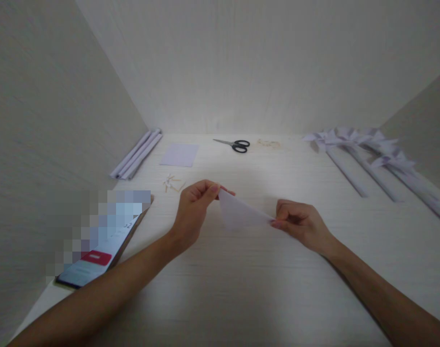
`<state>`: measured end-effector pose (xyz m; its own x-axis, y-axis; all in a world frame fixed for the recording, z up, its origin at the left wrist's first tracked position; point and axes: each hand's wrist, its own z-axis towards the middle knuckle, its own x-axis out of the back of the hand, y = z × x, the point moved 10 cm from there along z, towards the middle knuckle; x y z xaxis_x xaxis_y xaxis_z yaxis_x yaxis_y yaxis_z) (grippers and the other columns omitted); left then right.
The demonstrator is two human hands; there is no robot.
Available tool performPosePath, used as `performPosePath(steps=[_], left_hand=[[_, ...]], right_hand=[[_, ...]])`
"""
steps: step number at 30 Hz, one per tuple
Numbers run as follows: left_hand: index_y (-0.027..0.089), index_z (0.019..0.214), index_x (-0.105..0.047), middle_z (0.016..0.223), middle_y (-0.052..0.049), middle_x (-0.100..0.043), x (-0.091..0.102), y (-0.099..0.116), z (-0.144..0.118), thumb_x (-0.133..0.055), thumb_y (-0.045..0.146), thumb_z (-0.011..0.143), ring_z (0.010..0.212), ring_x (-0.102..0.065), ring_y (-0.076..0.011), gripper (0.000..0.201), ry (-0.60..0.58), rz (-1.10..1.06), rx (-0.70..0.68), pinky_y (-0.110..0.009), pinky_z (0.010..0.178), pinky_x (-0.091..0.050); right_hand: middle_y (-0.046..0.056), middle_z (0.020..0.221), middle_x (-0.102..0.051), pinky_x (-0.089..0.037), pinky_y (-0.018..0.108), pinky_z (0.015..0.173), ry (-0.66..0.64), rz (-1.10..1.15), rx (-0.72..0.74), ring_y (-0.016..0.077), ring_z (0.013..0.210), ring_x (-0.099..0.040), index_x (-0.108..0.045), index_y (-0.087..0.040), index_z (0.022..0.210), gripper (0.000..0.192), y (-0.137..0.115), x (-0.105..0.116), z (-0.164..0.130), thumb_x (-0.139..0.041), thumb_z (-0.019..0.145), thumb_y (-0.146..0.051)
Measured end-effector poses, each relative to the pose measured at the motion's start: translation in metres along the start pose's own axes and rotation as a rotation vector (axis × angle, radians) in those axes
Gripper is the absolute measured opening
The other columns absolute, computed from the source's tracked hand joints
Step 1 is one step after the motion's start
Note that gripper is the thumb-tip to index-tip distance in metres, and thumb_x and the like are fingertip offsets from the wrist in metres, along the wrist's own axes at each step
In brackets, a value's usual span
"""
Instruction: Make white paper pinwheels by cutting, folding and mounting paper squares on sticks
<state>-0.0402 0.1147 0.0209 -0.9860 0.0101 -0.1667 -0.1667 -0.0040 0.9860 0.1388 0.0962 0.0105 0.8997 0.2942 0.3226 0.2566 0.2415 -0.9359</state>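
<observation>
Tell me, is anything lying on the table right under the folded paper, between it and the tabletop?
Nothing visible. The folded paper is pinched at its two ends by the left hand and right hand, above a bare patch of table. The scissors and small sticks lie farther back.

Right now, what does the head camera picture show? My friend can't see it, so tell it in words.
Two bare hands hold a folded white paper above a pale table, the left hand pinching its top corner and the right hand its other end. Behind lie black scissors, a paper sheet, rolled paper tubes, paper pinwheels and a phone.
</observation>
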Motion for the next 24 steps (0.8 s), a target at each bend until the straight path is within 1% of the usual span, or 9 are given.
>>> performPosePath(steps=[5,11,15,17,18,20,22,24], left_hand=[[0.013,0.059,-0.056,0.066,-0.005,-0.067,-0.007,-0.007,-0.001,-0.055,0.026,0.072,0.062,-0.06,-0.0136,0.018,-0.063,-0.117,0.12,-0.026,0.063,-0.044],[0.013,0.058,-0.058,0.06,-0.003,-0.064,-0.015,-0.013,-0.003,-0.054,0.022,0.072,0.056,-0.058,-0.0105,0.017,-0.104,-0.227,0.247,-0.023,0.059,-0.045],[0.013,0.058,-0.058,0.063,-0.004,-0.065,-0.026,-0.023,-0.01,-0.054,0.02,0.072,0.055,-0.058,-0.01,0.016,-0.169,-0.321,0.399,-0.022,0.058,-0.046],[0.014,0.058,-0.058,0.067,-0.005,-0.066,-0.029,-0.028,-0.013,-0.053,0.019,0.072,0.056,-0.058,-0.0101,0.016,-0.178,-0.362,0.461,-0.021,0.057,-0.046],[0.014,0.059,-0.058,0.068,-0.005,-0.066,-0.029,-0.03,-0.013,-0.053,0.019,0.072,0.056,-0.058,-0.0101,0.015,-0.174,-0.373,0.47,-0.021,0.057,-0.047],[0.013,0.06,-0.059,0.069,-0.005,-0.067,-0.027,-0.03,-0.011,-0.054,0.019,0.072,0.058,-0.059,-0.0103,0.014,-0.159,-0.374,0.439,-0.02,0.057,-0.047],[0.013,0.062,-0.059,0.069,-0.005,-0.067,-0.024,-0.028,-0.006,-0.056,0.021,0.072,0.061,-0.06,-0.0107,0.013,-0.144,-0.367,0.363,-0.021,0.06,-0.048],[0.012,0.065,-0.06,0.071,-0.005,-0.067,-0.02,-0.026,-0.003,-0.056,0.023,0.072,0.066,-0.061,-0.0114,0.013,-0.113,-0.361,0.289,-0.022,0.065,-0.049]], right_hand=[[-0.003,0.053,-0.037,-0.025,0.021,0.04,-0.039,0.053,-0.036,0.0073,0.047,-0.035,-0.041,-0.017,0.046,0.032,0.003,-0.003,0.0,-0.062,0.067,-0.03],[-0.003,0.053,-0.038,-0.025,0.022,0.041,-0.077,0.105,-0.051,0.0074,0.047,-0.035,-0.043,-0.017,0.046,0.03,0.003,-0.003,0.001,-0.062,0.066,-0.029],[-0.003,0.053,-0.037,-0.025,0.023,0.042,-0.085,0.123,-0.061,0.0078,0.047,-0.035,-0.045,-0.017,0.046,0.03,0.002,0.0,0.0,-0.063,0.066,-0.03],[-0.003,0.053,-0.038,-0.025,0.023,0.042,-0.079,0.135,-0.065,0.0078,0.047,-0.035,-0.045,-0.017,0.046,0.03,0.003,0.002,0.0,-0.064,0.065,-0.03],[-0.003,0.053,-0.038,-0.024,0.023,0.042,-0.071,0.141,-0.07,0.0077,0.047,-0.035,-0.045,-0.017,0.046,0.03,0.004,0.003,0.0,-0.064,0.065,-0.03],[-0.004,0.052,-0.038,-0.024,0.023,0.042,-0.033,0.163,-0.08,0.0075,0.047,-0.034,-0.045,-0.017,0.046,0.03,0.009,0.007,0.0,-0.065,0.064,-0.029],[-0.004,0.052,-0.038,-0.023,0.022,0.042,0.043,0.207,-0.083,0.0071,0.047,-0.034,-0.046,-0.017,0.047,0.028,0.013,0.013,0.002,-0.065,0.065,-0.029],[-0.004,0.052,-0.039,-0.023,0.022,0.041,0.158,0.285,-0.077,0.0067,0.046,-0.033,-0.048,-0.017,0.05,0.025,0.017,0.02,0.003,-0.064,0.066,-0.028]])
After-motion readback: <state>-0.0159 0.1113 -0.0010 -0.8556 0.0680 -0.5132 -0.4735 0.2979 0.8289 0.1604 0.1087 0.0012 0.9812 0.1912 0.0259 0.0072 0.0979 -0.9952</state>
